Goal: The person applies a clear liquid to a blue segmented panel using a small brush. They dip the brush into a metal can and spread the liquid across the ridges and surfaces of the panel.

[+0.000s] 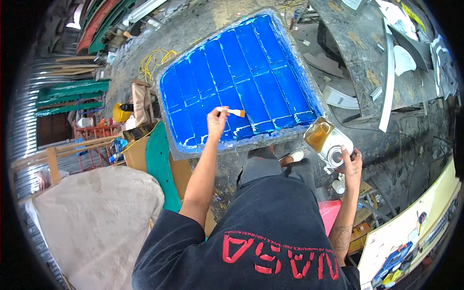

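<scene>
A large blue mould (245,89) with rounded corners, raised rim and a grid of thin ridges lies in front of me. My left hand (216,123) grips a flat paintbrush (237,113) above its near part, bristles pointing right. Whether the bristles touch the blue surface, I cannot tell. Pale whitish streaks run along several ridges and the near edge. Just outside the mould's near right corner, my right hand (351,165) has hold of a cut-open metal can (341,140). Amber liquid (318,136) shows inside the can, which is tilted.
Scraps and curved white strips (388,77) lie on a worn board (357,43) at far right. A green curved panel (160,162) and a beige-covered shape (96,217) stand left. Yellow cord (153,63) lies beyond the mould. A white cup (339,185) sits below the can.
</scene>
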### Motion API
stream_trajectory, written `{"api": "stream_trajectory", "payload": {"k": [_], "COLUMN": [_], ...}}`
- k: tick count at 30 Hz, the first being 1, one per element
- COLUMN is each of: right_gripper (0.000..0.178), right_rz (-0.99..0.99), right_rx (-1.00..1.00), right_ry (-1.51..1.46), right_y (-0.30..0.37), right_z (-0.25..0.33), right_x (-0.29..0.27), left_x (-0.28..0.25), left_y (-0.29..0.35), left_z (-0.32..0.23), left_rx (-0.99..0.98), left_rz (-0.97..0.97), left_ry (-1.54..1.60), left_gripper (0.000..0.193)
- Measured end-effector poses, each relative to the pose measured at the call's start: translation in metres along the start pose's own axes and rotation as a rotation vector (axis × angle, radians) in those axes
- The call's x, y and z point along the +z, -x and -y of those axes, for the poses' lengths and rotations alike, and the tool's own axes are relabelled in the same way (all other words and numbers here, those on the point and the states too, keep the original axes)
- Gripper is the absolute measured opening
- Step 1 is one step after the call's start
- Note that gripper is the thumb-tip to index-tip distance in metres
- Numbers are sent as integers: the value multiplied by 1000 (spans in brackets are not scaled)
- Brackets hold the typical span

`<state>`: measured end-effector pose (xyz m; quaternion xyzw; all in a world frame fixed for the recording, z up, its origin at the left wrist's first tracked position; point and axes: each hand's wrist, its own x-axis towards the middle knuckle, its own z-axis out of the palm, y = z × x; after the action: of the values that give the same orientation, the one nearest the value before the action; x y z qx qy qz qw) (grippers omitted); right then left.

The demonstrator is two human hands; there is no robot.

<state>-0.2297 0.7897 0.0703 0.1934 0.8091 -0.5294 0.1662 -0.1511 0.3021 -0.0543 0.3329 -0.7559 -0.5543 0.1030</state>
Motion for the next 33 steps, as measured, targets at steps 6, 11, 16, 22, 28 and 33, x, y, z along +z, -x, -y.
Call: {"api": "stream_trajectory", "payload": {"k": [6, 11, 16, 22, 28, 33], "right_gripper": [78, 83, 81, 80, 82, 84], "right_rz": [-87, -104, -117, -94, -34, 56], "right_rx": [83, 117, 123, 102, 67, 62], "right_ry": [-63, -103, -74, -45, -3, 82], "right_y": [21, 28, 29, 23, 9, -10], "right_z": [15, 18, 26, 18, 10, 12], "right_x": [12, 25, 31, 23, 8, -8], "left_x": [24, 88, 96, 95, 93, 82], "left_y": [-16, 11, 10, 24, 69, 103], "left_z": [-49, -55, -33, -65, -38, -70], "left_rx": [-19, -54, -141, -188, -66, 271], "left_rz": [287, 542, 436, 342, 128, 135], "left_ry": [1, 104, 10, 112, 33, -97], "left_gripper": [24, 22, 21, 24, 25, 19]}}
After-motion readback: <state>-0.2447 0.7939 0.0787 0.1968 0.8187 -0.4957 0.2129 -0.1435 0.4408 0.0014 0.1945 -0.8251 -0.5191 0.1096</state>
